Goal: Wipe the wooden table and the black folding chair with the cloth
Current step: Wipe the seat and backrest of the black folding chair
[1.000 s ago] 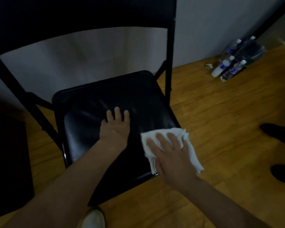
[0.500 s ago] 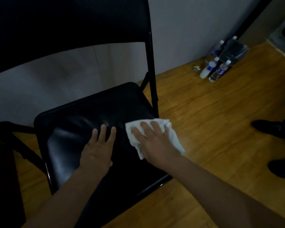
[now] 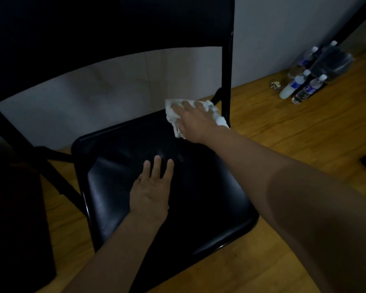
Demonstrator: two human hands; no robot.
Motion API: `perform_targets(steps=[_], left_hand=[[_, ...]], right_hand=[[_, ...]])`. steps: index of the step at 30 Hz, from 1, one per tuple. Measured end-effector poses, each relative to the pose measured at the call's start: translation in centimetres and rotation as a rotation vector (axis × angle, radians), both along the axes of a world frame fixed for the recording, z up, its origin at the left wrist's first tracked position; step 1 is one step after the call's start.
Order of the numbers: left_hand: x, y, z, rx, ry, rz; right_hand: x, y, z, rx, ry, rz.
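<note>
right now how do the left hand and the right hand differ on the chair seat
The left hand lies bare on the middle of the black chair's seat, while the right hand presses a white cloth onto it. The left hand sits nearer the person, and the right hand reaches to the seat's far right corner. Both lie palm down on the seat with fingers stretched out.
</note>
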State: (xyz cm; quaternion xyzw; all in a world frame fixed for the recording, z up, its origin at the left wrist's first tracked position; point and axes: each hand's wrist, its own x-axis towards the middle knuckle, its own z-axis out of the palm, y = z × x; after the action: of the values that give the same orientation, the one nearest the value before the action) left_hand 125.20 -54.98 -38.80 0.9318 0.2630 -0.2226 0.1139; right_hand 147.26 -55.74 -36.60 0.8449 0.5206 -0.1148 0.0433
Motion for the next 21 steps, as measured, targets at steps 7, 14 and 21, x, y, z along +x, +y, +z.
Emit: perform_targets(steps=[7, 14, 21], left_hand=[[-1.8, 0.7, 0.2, -0.167, -0.206, 0.078], [-2.5, -2.2, 5.0, -1.049, -0.829, 0.717], [-1.4, -4.9, 5.6, -1.566, -0.768, 1.020]], right_hand=[[-7.0, -9.5, 3.9, 0.361, 0.727, -0.159], [-8.3, -13.5, 6.3, 0.415, 2.109, -0.812], [-9.1, -21.9, 3.0, 0.539, 1.267, -1.052]])
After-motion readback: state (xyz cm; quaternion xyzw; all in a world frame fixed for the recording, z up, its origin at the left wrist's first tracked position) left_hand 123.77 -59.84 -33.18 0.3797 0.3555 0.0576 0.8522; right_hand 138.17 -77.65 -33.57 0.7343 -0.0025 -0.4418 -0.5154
